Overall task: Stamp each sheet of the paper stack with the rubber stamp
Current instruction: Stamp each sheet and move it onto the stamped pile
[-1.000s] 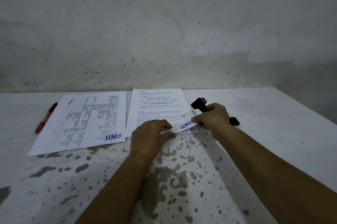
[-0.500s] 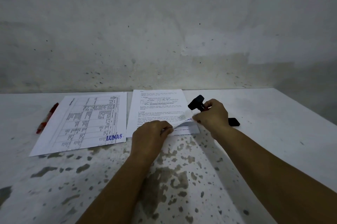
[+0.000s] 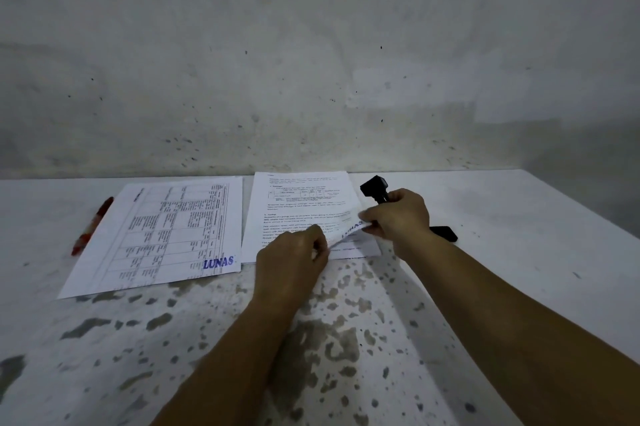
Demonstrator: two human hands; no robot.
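A paper stack [image 3: 298, 207] lies at the middle of the table. Its top sheet bears a blue LUNAS stamp mark at the near right corner, and that corner is lifted. My right hand [image 3: 398, 217] pinches this corner while also holding the black rubber stamp [image 3: 375, 188], whose head sticks out above the fist. My left hand [image 3: 294, 259] rests with curled fingers on the stack's near edge, fingertips at the raised sheet. A separate stamped sheet [image 3: 166, 231] with a table and a LUNAS mark lies flat to the left.
A red pen [image 3: 91, 226] lies left of the stamped sheet. A black flat object [image 3: 445, 233], partly hidden by my right wrist, sits right of the stack. The stained white table [image 3: 311, 339] meets a grey wall behind; its right edge runs diagonally.
My right hand has peeled the stamped corner of the top sheet higher off the stack and curled it over. My left hand has stayed on the near edge.
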